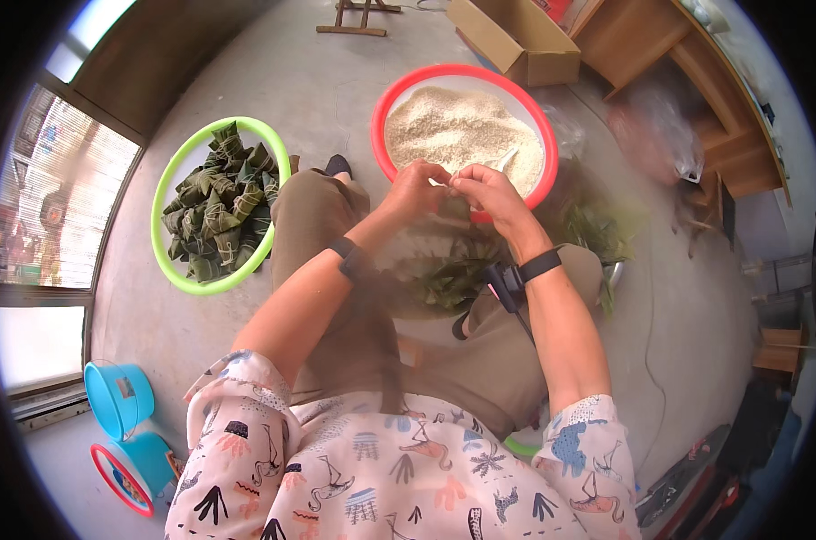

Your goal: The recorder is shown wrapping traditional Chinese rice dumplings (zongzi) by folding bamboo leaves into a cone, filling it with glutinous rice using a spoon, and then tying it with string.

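Note:
My left hand (418,189) and my right hand (492,192) meet at the fingertips over the near rim of a red-rimmed basin (381,128). Thumbs and fingers are pinched close together; whether something thin is between them cannot be made out. White rice grains (448,121) fill the basin, and a white spoon (507,159) lies in the rice near my right hand. Beneath my forearms, between my knees, is a heap of long green leaves (448,270), partly blurred. A green-rimmed basin (160,233) on the left holds many tied, leaf-wrapped zongzi (222,216).
More green leaves (593,226) lie beyond my right knee. An open cardboard box (549,64) stands behind the rice basin, with wooden furniture (711,88) to its right. Blue buckets (121,398) sit at lower left. A wooden stool (354,30) is at the far side. A thin cable (653,364) crosses the floor.

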Motion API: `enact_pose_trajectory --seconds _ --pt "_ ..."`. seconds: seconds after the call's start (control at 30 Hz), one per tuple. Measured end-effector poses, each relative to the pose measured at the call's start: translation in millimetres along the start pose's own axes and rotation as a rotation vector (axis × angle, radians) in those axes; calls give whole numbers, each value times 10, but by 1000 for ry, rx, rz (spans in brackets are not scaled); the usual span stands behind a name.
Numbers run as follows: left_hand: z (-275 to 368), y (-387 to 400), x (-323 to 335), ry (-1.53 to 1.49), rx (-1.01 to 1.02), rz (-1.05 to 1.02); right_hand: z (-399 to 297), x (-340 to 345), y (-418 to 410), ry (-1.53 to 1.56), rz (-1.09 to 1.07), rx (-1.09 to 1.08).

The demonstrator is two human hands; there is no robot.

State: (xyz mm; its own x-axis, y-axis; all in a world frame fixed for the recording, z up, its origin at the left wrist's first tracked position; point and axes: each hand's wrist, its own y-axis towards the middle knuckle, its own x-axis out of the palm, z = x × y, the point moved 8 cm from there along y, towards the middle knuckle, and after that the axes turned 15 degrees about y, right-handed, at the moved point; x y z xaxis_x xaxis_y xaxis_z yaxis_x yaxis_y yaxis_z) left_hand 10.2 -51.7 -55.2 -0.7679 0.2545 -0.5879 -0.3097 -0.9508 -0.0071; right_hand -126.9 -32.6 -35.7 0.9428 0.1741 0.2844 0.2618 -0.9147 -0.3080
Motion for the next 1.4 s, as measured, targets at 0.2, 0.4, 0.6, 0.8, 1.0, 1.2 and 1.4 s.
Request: enact_pose_trajectory --seconds 0.2,0.4,0.6,0.8,1.0,1.2,1.4 --pt "-123 -93 -12 -332 -128 -122 130 47 63 29 -47 -3" --pt "50 -109 262 -411 -219 -281 158 -182 -33 19 -14 -3" --pt "-31 -70 65 -182 -98 -128 160 12 51 -5 -75 9" --pt "-81 16 57 -83 90 136 158 -36 65 -29 -20 -28" --pt "-16 -46 135 -122 69 216 204 -172 86 -55 -5 -46" --pt "-61 -95 135 -83 45 239 181 -121 81 -118 20 -77" --pt "-64 -169 -13 -170 -9 163 286 -164 131 -91 -3 -67"
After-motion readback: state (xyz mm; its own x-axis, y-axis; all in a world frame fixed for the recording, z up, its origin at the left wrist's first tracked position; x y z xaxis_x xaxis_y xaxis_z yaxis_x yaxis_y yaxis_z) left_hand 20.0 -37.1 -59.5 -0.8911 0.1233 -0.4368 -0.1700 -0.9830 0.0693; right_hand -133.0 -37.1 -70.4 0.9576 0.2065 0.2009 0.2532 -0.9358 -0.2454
